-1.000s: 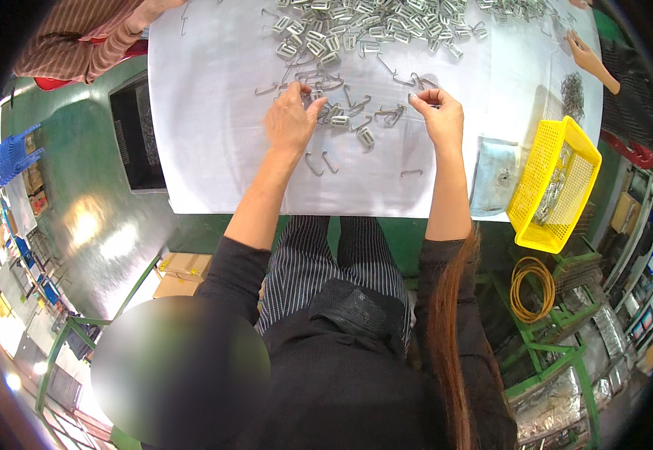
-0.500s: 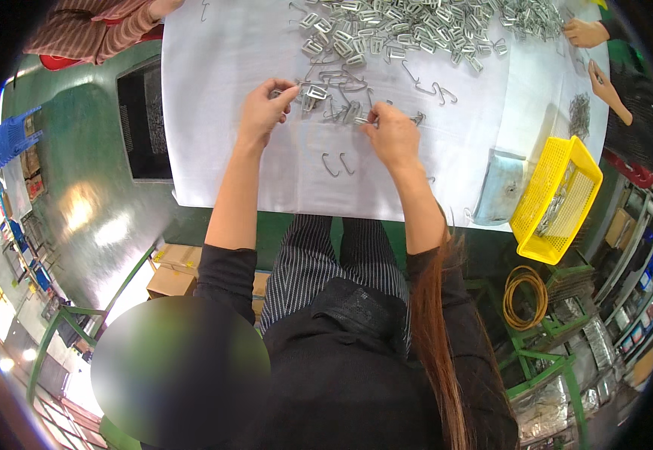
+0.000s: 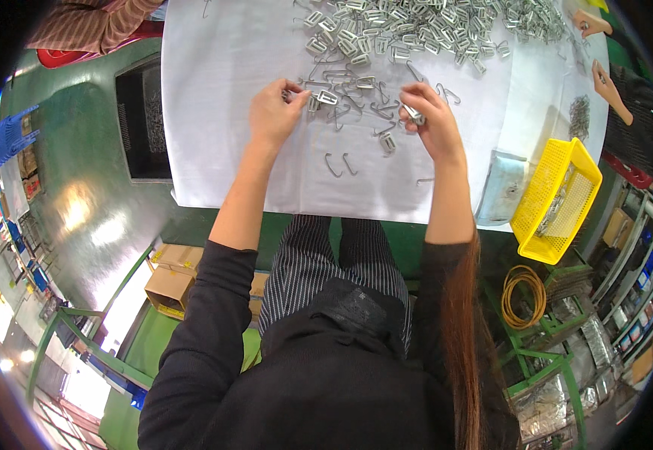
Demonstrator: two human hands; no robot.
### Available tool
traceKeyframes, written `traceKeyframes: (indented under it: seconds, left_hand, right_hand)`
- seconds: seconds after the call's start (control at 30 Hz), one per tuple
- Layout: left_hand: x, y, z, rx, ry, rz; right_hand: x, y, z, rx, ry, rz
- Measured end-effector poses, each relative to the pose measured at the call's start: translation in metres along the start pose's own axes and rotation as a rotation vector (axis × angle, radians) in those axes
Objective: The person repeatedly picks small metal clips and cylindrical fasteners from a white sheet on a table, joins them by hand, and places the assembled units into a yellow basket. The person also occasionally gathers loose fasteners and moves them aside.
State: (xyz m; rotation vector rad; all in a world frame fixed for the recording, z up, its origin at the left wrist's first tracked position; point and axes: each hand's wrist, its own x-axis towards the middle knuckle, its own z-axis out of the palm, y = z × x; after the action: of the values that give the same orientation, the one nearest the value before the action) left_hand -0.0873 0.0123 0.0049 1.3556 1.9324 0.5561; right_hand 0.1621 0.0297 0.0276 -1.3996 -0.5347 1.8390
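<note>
Landmark: buckle pile (image 3: 409, 34), at the far side of the white table (image 3: 214, 127).

My left hand (image 3: 272, 118) is on the near side of the pile, off its left end. Fingers pinched closed on a metal piece (image 3: 288, 96), mostly hidden, so can't tell its shape. A left buckle (image 3: 327, 97) sits just right of those fingertips, long axis roughly sideways; looks held up by the pinch, can't tell for sure if it's linked.

My right hand (image 3: 437, 127) is straight nearside of the pile, thumb and fingers closed on a right buckle (image 3: 414, 115), long axis slanting down to the right.

Key relation: the two buckles face each other across a short gap, both nearside of the pile, right one slightly closer to me. Loose hooks (image 3: 383, 111) lie between, nearer my right hand. A loose buckle (image 3: 387, 142) lies farther out from the pile than those, below and left of my right hand, long axis pointing mostly toward the pile; right hand is nearer to it. Two separate hooks (image 3: 332, 166) lie still farther nearside of the pile, apart from both hands.

Yellow basket (image 3: 539, 250): right and nearside of the pile, metal bits inside. A co-worker's hand (image 3: 606, 88): right of the pile.
</note>
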Motion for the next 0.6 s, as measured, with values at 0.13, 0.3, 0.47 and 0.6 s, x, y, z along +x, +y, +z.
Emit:
traceKeyframes:
  seconds: [0.13, 0.3, 0.47, 0.6]
  left_hand:
    - [-0.004, 0.018, 0.027, 0.184, 0.036, 0.161]
    - [0.002, 0.000, 0.021, -0.137, -0.049, 0.049]
    - [-0.011, -0.003, 0.003, -0.036, 0.098, -0.011]
    - [-0.022, -0.005, 0.022, 0.067, 0.130, 0.093]
  right_hand:
    - [0.051, 0.023, 0.019, -1.083, 0.179, -0.394]
    - [0.032, -0.007, 0.028, -0.845, 0.081, -0.255]
    - [0.009, -0.004, -0.006, -0.602, 0.144, -0.080]
    - [-0.018, -0.007, -0.034, 0.001, -0.066, 0.011]
